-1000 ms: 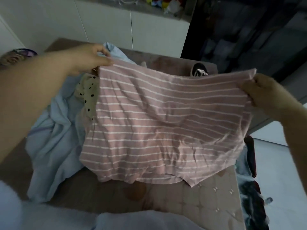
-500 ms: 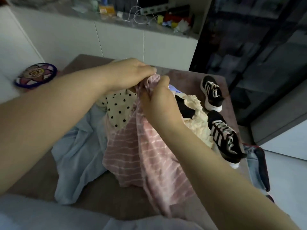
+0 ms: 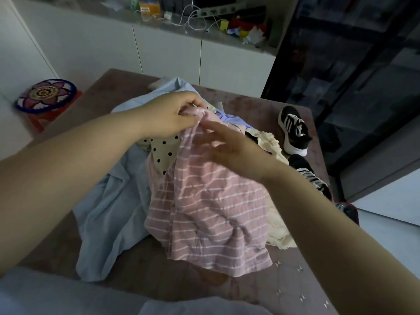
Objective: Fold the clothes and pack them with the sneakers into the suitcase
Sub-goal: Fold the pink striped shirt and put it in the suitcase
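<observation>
A pink garment with white stripes [image 3: 211,212] hangs folded in half over the clothes pile. My left hand [image 3: 172,114] pinches both top corners together at its upper edge. My right hand [image 3: 229,144] lies just below, fingers straight and blurred, resting against the cloth. Under it are a light blue garment [image 3: 109,214], a cream polka-dot piece [image 3: 163,151] and a cream frilled piece [image 3: 270,142]. Two black-and-white sneakers stand at the right: one [image 3: 294,130] farther back, one [image 3: 311,176] partly behind my right forearm. A dark edge [image 3: 347,210] beyond the right rim may be the suitcase.
Everything lies on a mauve padded surface [image 3: 261,289]. A stool with a flower-patterned cushion [image 3: 45,96] stands at the left. White cabinets [image 3: 168,53] with a cluttered top run along the back. A dark glass cabinet [image 3: 352,64] fills the right.
The striped garment was held spread wide between both hands; they came together and folded it in half. Now my left hand holds both corners and my right hand has let go.
</observation>
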The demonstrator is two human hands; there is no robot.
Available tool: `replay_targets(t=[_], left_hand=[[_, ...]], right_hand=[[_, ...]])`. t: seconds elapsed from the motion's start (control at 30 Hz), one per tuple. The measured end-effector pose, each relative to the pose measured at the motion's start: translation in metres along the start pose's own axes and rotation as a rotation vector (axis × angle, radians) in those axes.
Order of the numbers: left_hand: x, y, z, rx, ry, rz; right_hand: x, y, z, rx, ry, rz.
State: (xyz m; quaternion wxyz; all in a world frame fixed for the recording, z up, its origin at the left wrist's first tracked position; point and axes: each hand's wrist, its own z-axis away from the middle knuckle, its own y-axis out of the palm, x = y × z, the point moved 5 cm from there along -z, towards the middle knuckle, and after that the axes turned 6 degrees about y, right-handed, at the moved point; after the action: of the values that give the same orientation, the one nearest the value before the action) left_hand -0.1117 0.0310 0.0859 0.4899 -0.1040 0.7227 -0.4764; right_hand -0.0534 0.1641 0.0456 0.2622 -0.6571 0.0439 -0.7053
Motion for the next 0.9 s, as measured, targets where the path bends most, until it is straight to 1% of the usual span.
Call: replay_targets(t=[0.07, 0.1, 0.13, 0.17, 0.23, 0.27, 0.33, 0.37, 0.43, 0.5, 0.57, 0.63, 0.67, 0.7, 0.77, 0.8, 0.87, 0.9], left_hand=[[0.0, -0.001, 0.002, 0.013, 0.037, 0.016], [-0.002, -0.001, 0.004, 0.043, 0.063, 0.036], [-0.005, -0.002, 0.006, 0.08, 0.093, 0.052], [-0.008, -0.003, 0.007, 0.114, 0.123, 0.057], [-0.013, -0.005, 0.009, 0.171, 0.167, 0.055], [-0.015, -0.006, 0.01, 0.197, 0.171, 0.065], [-0.016, -0.007, 0.015, 0.254, 0.154, 0.119], [-0.016, -0.008, 0.018, 0.283, 0.139, 0.162], [-0.013, -0.009, 0.025, 0.333, 0.107, 0.228], [-0.005, -0.013, 0.031, 0.344, 0.061, 0.246], [0.006, -0.015, 0.036, 0.313, 0.001, 0.261], [0.017, -0.018, 0.039, 0.244, -0.048, 0.292], [0.022, -0.018, 0.04, 0.208, -0.066, 0.308], [0.026, -0.019, 0.04, 0.172, -0.079, 0.322], [0.03, -0.019, 0.037, 0.088, -0.107, 0.355], [0.03, -0.019, 0.034, 0.049, -0.126, 0.387], [0.023, -0.021, 0.027, -0.016, -0.145, 0.513], [0.016, -0.025, 0.022, -0.049, -0.139, 0.581]], right_hand=[[-0.004, -0.039, -0.013, -0.263, -0.036, 0.098], [-0.007, -0.056, -0.02, -0.367, -0.029, 0.164], [-0.011, -0.07, -0.028, -0.412, -0.003, 0.241], [-0.016, -0.077, -0.037, -0.391, 0.038, 0.307], [-0.029, -0.077, -0.052, -0.231, 0.121, 0.427], [-0.03, -0.071, -0.056, -0.142, 0.128, 0.462], [-0.03, -0.054, -0.063, 0.023, 0.056, 0.529], [-0.033, -0.048, -0.068, 0.078, 0.029, 0.622], [-0.035, -0.042, -0.074, 0.185, 0.059, 0.834], [-0.036, -0.044, -0.076, 0.268, 0.079, 0.926], [-0.034, -0.056, -0.075, 0.269, 0.1, 0.909], [-0.031, -0.079, -0.071, 0.19, 0.118, 0.873], [-0.029, -0.093, -0.066, 0.144, 0.117, 0.826], [-0.026, -0.106, -0.06, 0.107, 0.112, 0.718], [-0.017, -0.125, -0.042, 0.114, 0.109, 0.459], [-0.01, -0.132, -0.033, 0.137, 0.1, 0.394], [0.005, -0.149, -0.014, 0.16, 0.068, 0.377], [0.015, -0.158, -0.004, 0.145, 0.043, 0.357]])
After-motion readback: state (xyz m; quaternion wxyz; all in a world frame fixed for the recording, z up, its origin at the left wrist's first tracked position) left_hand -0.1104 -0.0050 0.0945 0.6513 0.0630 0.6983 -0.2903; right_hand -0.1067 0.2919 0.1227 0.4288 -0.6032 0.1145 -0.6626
